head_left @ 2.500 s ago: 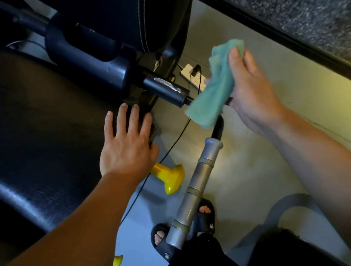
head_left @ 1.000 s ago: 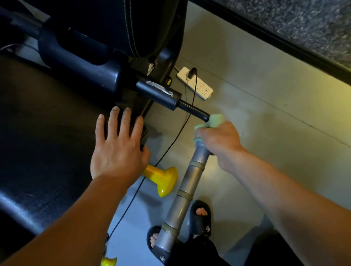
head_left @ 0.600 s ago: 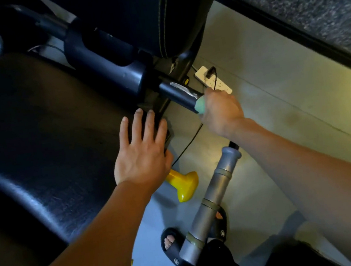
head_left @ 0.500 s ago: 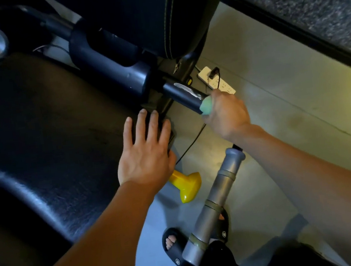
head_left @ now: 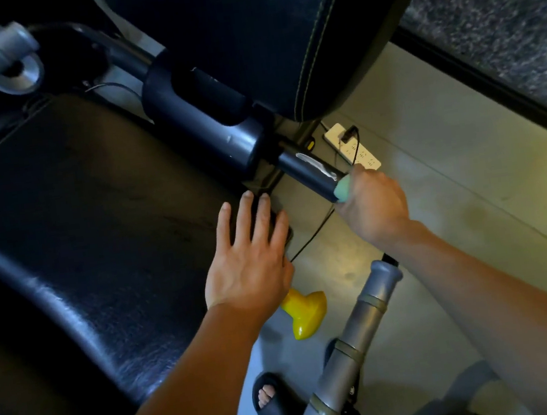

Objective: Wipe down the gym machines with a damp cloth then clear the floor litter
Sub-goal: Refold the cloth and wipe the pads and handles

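Note:
My left hand [head_left: 251, 261] rests flat, fingers straight, on the right edge of the machine's black padded seat [head_left: 95, 229]. My right hand [head_left: 374, 208] grips the green cloth [head_left: 342, 190], wrapped round the thin black rod at the outer end of the dark cylindrical bar [head_left: 309, 172]. Only a small bunch of cloth shows at my thumb side. The grey handle [head_left: 360, 338] runs down from below my right wrist towards my legs. The black backrest pad [head_left: 244, 38] hangs above.
A white power strip [head_left: 352, 147] with a black plug and cable lies on the pale floor behind my right hand. A yellow knob [head_left: 303, 310] sticks out under the seat edge. My sandalled foot [head_left: 271, 400] stands below. A dark speckled carpet [head_left: 489, 8] borders the floor at right.
My right hand carried the cloth from mid-air down to the grey handle's top, then slid it up the rod to the bar's end. My left hand stayed on the seat.

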